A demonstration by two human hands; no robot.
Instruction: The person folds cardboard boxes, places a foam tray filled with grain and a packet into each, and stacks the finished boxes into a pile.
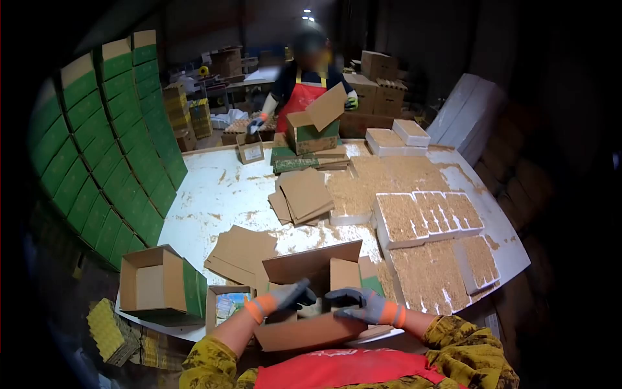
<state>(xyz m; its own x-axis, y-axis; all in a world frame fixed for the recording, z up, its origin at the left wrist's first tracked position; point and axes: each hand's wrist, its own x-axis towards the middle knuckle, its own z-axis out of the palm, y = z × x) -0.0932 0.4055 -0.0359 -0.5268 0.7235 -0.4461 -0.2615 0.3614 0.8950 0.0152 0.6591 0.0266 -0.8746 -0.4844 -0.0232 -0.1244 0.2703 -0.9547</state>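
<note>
An open cardboard box (311,333) with raised flaps stands at the near edge of the table, in front of my red apron. My left hand (293,296), in a grey glove with an orange cuff, is over the box's left side, fingers stretched toward its middle. On the right side my right hand (360,303), gloved alike, rests at the near flap with its fingers curved; whether they grip the flap is unclear. The inside of the box is mostly shadowed. Just left of it, a small box (211,308) holds colourful packets (230,303).
An open green-and-brown box (148,285) stands at the left. Flat cardboard sheets (241,251) lie mid-table (194,194). White blocks (427,220) with brown crumbly tops cover the right. Stacked green boxes (110,136) rise at left. Across, a person (304,97) handles another box (312,135).
</note>
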